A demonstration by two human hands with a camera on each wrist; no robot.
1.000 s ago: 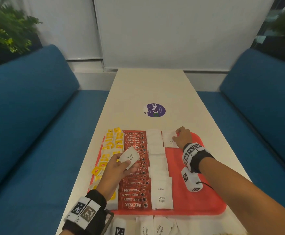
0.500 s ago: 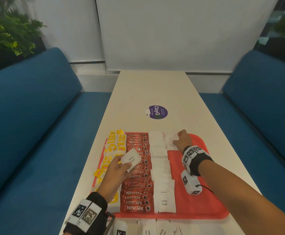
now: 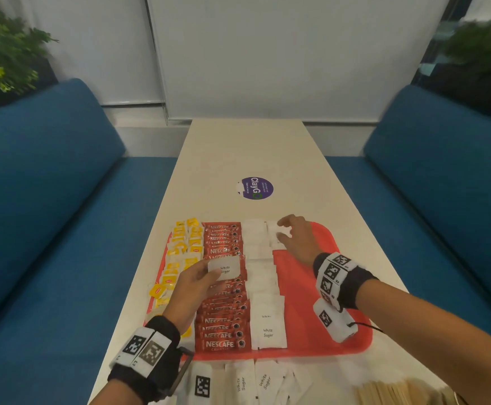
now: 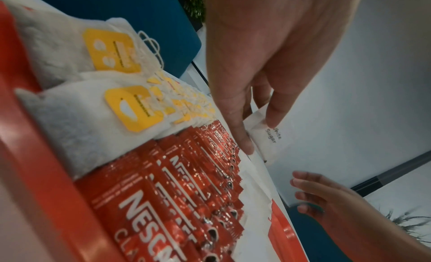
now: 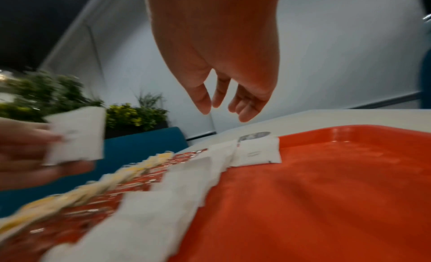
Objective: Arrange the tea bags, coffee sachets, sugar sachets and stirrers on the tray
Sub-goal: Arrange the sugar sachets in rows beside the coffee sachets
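1. Our left hand (image 3: 193,283) pinches a white sugar sachet (image 3: 224,268) above the coffee sachets (image 3: 224,290) on the red tray (image 3: 320,290).
2. Our right hand (image 3: 298,239), fingers loosely spread and holding nothing, hovers over the tray's far end, just above a lone sugar sachet (image 5: 257,152) there.

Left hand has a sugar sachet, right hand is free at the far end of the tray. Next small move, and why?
Probably pass the held sugar sachet from the left hand to the right hand and lay it just nearer than the lone sachet. That one starts a second white column at the tray's far end; the right hand hovers open above it, and the red tray nearer than it is bare.
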